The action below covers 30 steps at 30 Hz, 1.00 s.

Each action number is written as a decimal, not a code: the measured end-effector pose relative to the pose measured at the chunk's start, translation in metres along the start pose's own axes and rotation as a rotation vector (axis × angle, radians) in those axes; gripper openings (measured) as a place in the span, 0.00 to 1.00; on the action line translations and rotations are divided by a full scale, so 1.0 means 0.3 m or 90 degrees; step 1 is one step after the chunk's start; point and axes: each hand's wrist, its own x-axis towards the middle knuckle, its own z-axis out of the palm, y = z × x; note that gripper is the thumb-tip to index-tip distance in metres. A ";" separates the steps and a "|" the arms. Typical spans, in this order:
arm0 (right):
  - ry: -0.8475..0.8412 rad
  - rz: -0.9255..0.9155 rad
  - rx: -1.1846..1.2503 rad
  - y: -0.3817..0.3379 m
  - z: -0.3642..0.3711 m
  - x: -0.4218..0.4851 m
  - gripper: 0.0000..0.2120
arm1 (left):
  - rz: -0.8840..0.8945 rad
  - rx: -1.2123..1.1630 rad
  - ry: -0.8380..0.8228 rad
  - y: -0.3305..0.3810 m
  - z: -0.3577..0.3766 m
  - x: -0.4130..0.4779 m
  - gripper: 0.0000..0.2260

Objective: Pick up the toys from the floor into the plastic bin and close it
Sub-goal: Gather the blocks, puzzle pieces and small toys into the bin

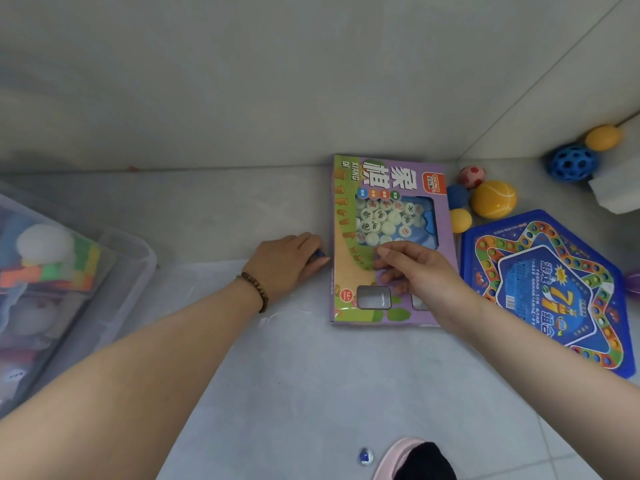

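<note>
A: left hand [287, 259] status?
B: Fingers curled round a small dark blue object [318, 254], which sits at the fingertips. Can't tell what it is.
A: right hand [420, 271]?
B: Fingers half bent and relaxed over the lower half of the chess box [391, 181], gripping nothing. Box edge is just right of the left fingertips.
A: Other toys?
B: Game board [554, 289] is just right of the right fingers, yellow ball [493, 199] beyond them. Marble [365, 456] is well behind both wrists.
A: Bin?
B: Plastic bin [145, 258] is well left of the left fingers, toys visible inside.
</note>
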 end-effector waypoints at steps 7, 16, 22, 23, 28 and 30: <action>-0.055 -0.020 -0.058 0.008 0.020 -0.099 0.04 | -0.269 -0.124 -0.112 0.030 -0.073 -0.013 0.13; -0.124 -0.058 -0.147 0.115 0.052 -0.249 0.04 | -0.724 -0.855 0.018 0.137 -0.176 -0.145 0.16; -0.225 -0.076 -0.290 0.306 0.021 -0.354 0.08 | -0.827 -1.300 -0.085 0.250 -0.173 -0.313 0.08; -0.228 -0.082 -0.307 0.332 0.018 -0.366 0.09 | -0.827 -1.338 -0.102 0.274 -0.167 -0.335 0.06; -0.231 -0.081 -0.398 0.414 0.021 -0.393 0.11 | -0.884 -1.417 -0.118 0.340 -0.138 -0.413 0.03; -0.214 -0.107 -0.447 0.430 0.029 -0.392 0.11 | -0.923 -1.423 -0.103 0.344 -0.129 -0.422 0.04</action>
